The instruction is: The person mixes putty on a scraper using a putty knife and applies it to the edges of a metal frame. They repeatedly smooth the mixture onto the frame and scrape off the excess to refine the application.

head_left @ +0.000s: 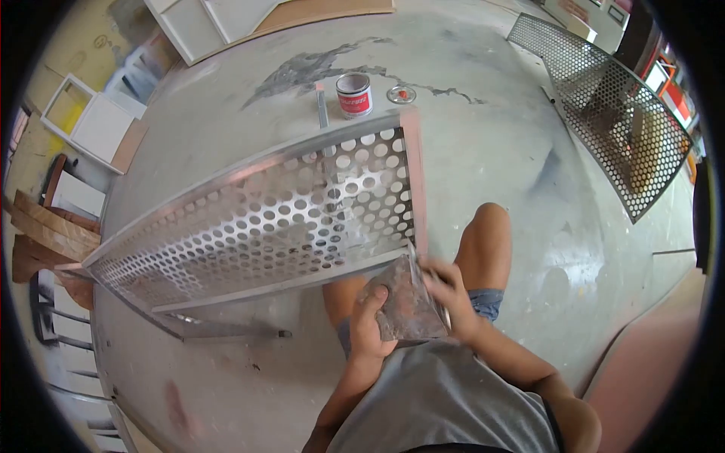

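I am crouched on a concrete floor. Both hands hold a worn, brownish sheet of sandpaper (406,303) in front of my knees. My left hand (368,323) grips its lower left edge, and my right hand (447,293) pinches its right edge. Just beyond lies a perforated metal panel (276,219) in a metal frame, and the sheet's top corner touches its near right corner. The panel's right edge (414,181) looks reddish.
A small red-labelled tin (353,95), its lid (401,94) and a flat metal strip (322,106) sit past the panel. A second perforated panel (613,113) lies at the right. White frames (91,121) and wood pieces (45,226) line the left side.
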{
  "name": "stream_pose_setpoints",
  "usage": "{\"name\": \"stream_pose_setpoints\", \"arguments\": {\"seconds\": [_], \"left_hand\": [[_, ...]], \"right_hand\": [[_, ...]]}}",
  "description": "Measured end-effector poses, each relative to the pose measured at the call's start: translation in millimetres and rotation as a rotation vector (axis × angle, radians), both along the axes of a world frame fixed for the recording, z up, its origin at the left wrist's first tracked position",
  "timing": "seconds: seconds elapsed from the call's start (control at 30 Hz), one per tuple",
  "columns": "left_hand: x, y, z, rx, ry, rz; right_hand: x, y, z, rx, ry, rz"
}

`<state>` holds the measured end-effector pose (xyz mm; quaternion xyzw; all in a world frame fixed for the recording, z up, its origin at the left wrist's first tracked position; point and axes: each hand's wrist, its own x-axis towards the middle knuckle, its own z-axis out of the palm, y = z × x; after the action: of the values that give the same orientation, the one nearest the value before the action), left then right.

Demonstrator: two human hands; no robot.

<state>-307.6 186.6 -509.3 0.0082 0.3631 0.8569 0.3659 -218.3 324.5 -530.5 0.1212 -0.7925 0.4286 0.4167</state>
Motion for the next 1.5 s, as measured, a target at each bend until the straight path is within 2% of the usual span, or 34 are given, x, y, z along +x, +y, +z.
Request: {"name": "stream_pose_setpoints", "arguments": {"seconds": [0.07, 0.1, 0.13, 0.2, 0.23, 0.3, 0.33, 0.4, 0.47, 0.5, 0.53, 0.6, 0.63, 0.67, 0.73, 0.8, 0.83, 0.87, 0.9, 0.93, 0.97, 1.03, 1.07, 1.13, 1.2, 1.27, 1.3, 1.33, 1.4, 1.47, 1.5], "left_hand": [[2.8, -25.0, -18.3, 0.140, 0.095, -0.195], [2.1, -32.8, -29.6, 0.197, 0.147, -0.208], [3.0, -34.6, -28.7, 0.198, 0.150, -0.197], [8.4, -37.5, -24.4, -0.011, -0.139, -0.029], [6.5, -36.3, -32.7, 0.007, -0.160, -0.119], [10.2, -37.0, -38.6, 0.014, -0.168, -0.184], [10.7, -33.9, -37.7, 0.035, -0.166, -0.250], [17.4, -41.5, -29.0, -0.028, -0.250, -0.191], [7.9, -60.3, -29.9, 0.316, -0.223, -0.209], [8.0, -66.5, -31.6, 0.207, -0.143, -0.105], [4.9, -71.1, -37.8, 0.208, -0.148, -0.101], [0.2, -72.4, -58.3, 0.692, -0.371, -0.429], [-0.9, -68.1, -68.0, 0.916, -0.457, -0.648], [9.1, -64.4, -71.0, 0.910, -0.455, -0.650], [31.3, -60.7, -77.1, 0.878, -0.691, -0.610], [36.7, -64.5, -108.8, 0.795, -0.601, -0.566], [33.0, -69.9, -135.4, 0.473, -0.581, -0.299], [28.9, -74.9, -140.4, 0.326, -0.567, -0.146], [24.9, -79.9, -145.3, 0.159, -0.544, -0.006], [12.4, -83.1, -139.2, 0.372, -0.433, -0.115], [-0.7, -83.6, -126.9, 0.583, -0.309, -0.226], [8.8, -79.4, -94.9, 0.121, 0.050, 0.049], [13.3, -76.6, -76.8, -0.162, 0.177, 0.158], [11.2, -61.4, -58.7, -0.037, 0.028, 0.374], [12.7, -60.0, -57.4, -0.082, 0.128, 0.427], [15.9, -59.2, -56.2, -0.180, 0.231, 0.523], [15.8, -60.0, -59.5, -0.175, 0.233, 0.524], [14.4, -59.6, -61.2, -0.234, 0.414, 0.543], [14.4, -59.7, -62.4, -0.288, 0.594, 0.558], [17.1, -61.6, -37.0, -0.422, 0.831, 0.395], [17.7, -64.4, -31.3, -0.420, 0.829, 0.389]], "right_hand": [[1.8, 24.2, -7.8, 0.182, -0.595, -0.152], [11.8, 24.6, -14.8, -0.115, -0.656, -0.151], [18.1, 22.8, -15.3, -0.109, -0.656, -0.141], [37.8, 11.5, -9.2, -1.587, -0.458, 0.068], [45.2, 4.3, 6.4, -1.732, -0.537, 0.170], [85.4, 15.5, -11.7, -1.600, -0.903, 0.540], [88.6, 11.9, -16.9, -1.485, -1.039, 0.579], [87.5, 4.6, -26.6, -1.497, -1.156, 0.340], [72.7, 10.3, -33.3, -1.248, -1.000, -0.146], [72.2, 9.3, -41.9, -1.457, -0.844, -0.146], [72.5, 9.0, -41.2, -1.456, -0.851, -0.148], [72.9, 4.9, -37.3, -1.635, -0.611, 0.239], [67.4, 0.9, -42.1, -1.693, -0.574, 0.316], [53.9, -6.1, -35.9, -1.685, -0.620, 0.206], [26.0, -10.3, -50.4, -1.554, -0.625, 0.243], [5.0, -37.8, -41.3, -1.259, -0.620, 0.141], [19.5, -37.9, -29.3, -1.029, -0.900, 0.205], [23.9, -44.3, -14.3, -0.705, -0.909, 0.302], [26.8, -47.6, -0.1, -0.566, -0.832, 0.446], [29.2, -49.8, 7.2, -0.427, -0.748, 0.584], [34.9, -49.0, -0.9, -0.416, -0.750, 0.600], [46.2, -43.8, -22.4, -0.669, -0.684, 0.455], [44.0, -47.8, -17.9, -0.658, -0.685, 0.463], [37.4, -55.4, -4.9, -1.450, -0.478, 0.306], [35.2, -59.2, -5.6, -1.370, -0.476, 0.306], [29.8, -73.0, 1.8, -1.283, -0.522, 0.039], [32.1, -73.0, -3.7, -1.253, -0.579, 0.011], [28.7, -73.9, -4.9, -1.248, -0.576, 0.011], [21.3, -76.9, -5.2, -1.315, -0.480, -0.006], [15.4, -71.0, -3.1, -1.286, -0.482, -0.047], [11.3, -66.8, -1.7, -1.260, -0.483, -0.083]]}}
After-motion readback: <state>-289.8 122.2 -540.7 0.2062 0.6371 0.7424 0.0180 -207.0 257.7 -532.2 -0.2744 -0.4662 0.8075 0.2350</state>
